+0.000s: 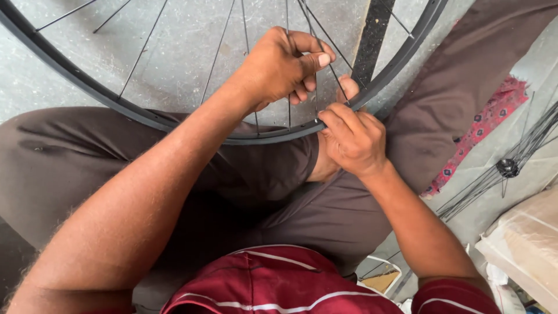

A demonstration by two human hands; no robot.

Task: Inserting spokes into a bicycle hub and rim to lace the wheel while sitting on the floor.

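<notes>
The bicycle wheel stands nearly upright across the person's lap, its dark rim resting on the brown trousers, so the near arc of the rim sits right under both hands. That hold seems meant to bring the spokes at the rim within easy reach.

The left hand reaches through from the near left and closes around a few thin spokes, fingers curled and pressed together, thumb laid over the top, apparently steadying them. The right hand sits just right of it, at the rim, its fingers bunched and pinching where a spoke meets the rim; whether a small tool is in the pinch I cannot tell.

Beyond the wheel lies a grey concrete floor. To the right, a red patterned cloth lies beside the raised knee, and further right a loose bundle of spokes with a hub rests on the floor, well apart from the hands. A plastic-wrapped pale package sits at the near right. The neighbouring spokes crowd the fingers' working space.
</notes>
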